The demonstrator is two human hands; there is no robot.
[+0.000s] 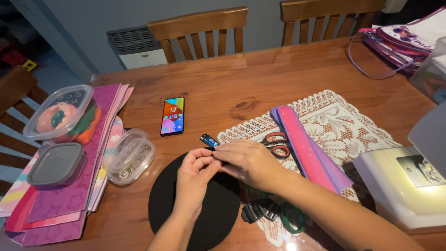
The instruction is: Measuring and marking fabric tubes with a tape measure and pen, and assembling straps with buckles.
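My left hand (194,179) and my right hand (246,160) meet above a black round piece of sheet (186,218) near the table's front edge. Together they grip a small blue lighter-like object (209,140), whose tip pokes out at the fingertips. The right hand's fingers fold over the left hand's fingertips. What else lies between the fingers is hidden. Red-handled scissors (277,144) lie just right of my right hand on a white lace doily (334,121).
A smartphone (173,115) lies screen-up mid-table. Left are plastic tubs (60,114) on pink and purple glitter sheets (100,139). A pink and purple strip (306,153) crosses the doily. A white machine (404,186) stands right; black buckles (260,210) lie near.
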